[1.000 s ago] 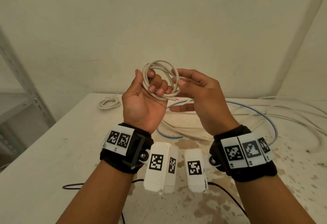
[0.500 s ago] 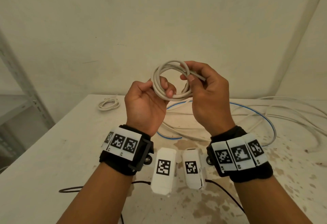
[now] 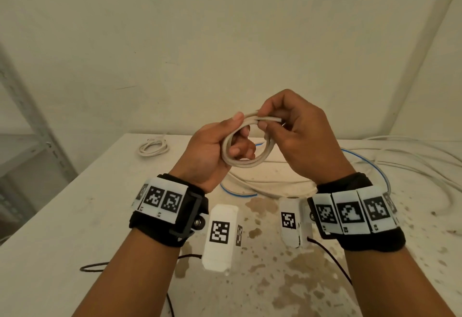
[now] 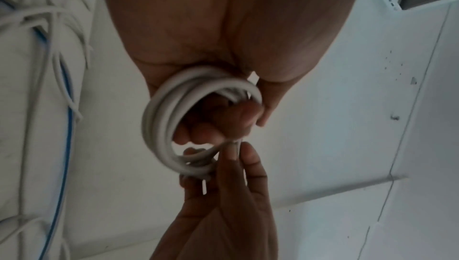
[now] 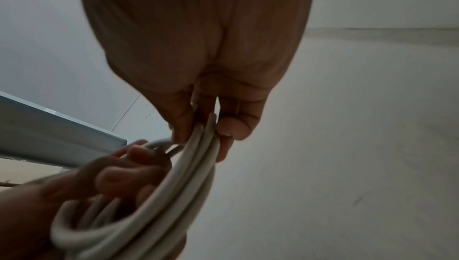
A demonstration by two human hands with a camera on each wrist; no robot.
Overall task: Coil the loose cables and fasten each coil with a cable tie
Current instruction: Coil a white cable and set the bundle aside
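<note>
Above the table [image 3: 62, 216], left hand [image 3: 207, 151] gripping white cable coil [image 3: 240, 162], right hand [image 3: 297, 136] pinching it

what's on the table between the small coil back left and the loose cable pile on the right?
Head view: only bare tabletop shows between small coil and loose cables; the raised left hand hides part.

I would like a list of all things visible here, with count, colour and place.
coil: 1, off-white, held in the air between both hands
small coil: 1, white, far left of table
loose cables: several, white and one blue, far right of table
table: 1, white, stained, under the hands
shelf: 1, grey metal, left of table
black wires: 2, near edge of table
wristbands: 2, black with white markers
left hand: grips coil
right hand: pinches coil's top strands
</note>
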